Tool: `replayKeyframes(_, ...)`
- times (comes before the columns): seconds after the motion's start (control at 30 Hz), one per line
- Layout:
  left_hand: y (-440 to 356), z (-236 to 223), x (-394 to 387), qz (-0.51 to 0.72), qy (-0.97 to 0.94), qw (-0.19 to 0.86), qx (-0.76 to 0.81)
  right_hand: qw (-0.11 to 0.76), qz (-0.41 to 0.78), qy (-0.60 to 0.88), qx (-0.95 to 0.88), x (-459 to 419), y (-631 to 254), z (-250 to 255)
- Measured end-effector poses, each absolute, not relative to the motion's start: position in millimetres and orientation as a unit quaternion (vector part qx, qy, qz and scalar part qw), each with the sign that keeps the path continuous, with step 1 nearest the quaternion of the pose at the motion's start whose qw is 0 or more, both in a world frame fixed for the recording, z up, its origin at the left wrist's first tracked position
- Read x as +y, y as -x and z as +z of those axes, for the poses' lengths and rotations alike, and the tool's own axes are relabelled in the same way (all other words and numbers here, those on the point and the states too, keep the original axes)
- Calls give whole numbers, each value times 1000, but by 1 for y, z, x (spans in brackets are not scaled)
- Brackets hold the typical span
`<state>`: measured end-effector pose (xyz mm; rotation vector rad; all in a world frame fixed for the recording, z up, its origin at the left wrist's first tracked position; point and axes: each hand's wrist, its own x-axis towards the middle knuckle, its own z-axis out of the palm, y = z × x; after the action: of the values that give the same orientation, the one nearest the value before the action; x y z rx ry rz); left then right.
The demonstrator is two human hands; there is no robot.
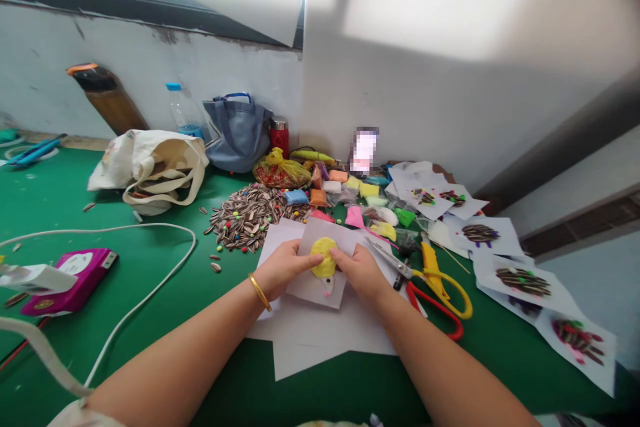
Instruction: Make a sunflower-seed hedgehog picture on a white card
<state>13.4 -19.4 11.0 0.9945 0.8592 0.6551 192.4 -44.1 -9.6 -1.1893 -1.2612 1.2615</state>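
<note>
A small white paper card (306, 288) carries a flattened yellow clay shape (323, 250), which ends in a white pointed face with a dark eye and a pink nose. My left hand (283, 271) grips the card by its left side, thumb on the yellow clay. From the right, my right hand (364, 273) also grips the card, its thumb touching the clay's edge; its other fingers are mostly hidden. Beneath both hands lie larger white sheets (310, 353). Beyond them is a heap of striped sunflower seeds (250, 213) with small coloured balls mixed in.
Scissors (440, 283) and a yellow utility knife (431, 260) lie right of my right hand. Several bagged clay packs (355, 216) sit behind the sheets. Finished seed pictures (525, 281) line the right edge. At left are a white cable (165, 271), purple box (75, 280) and cloth bag (117, 160).
</note>
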Motion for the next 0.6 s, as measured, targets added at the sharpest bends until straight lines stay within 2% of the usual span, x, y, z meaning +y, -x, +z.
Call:
replayKeyframes(0.23,-3,11,-7,257,-556,657,440,479,517,507,-496,-38,-196,-13)
replayKeyframes(0.3,1,10,-1,247,-614,595,456,460,493,531,-513,-37,-198,-16)
replayKeyframes(0.4,6,6,7,237,-710,442,494,415,461,548,-561,-36,-201,-17)
replayKeyframes(0.6,9,2,10,261,-783,229,516,256,214,641,-692,-37,-213,-6)
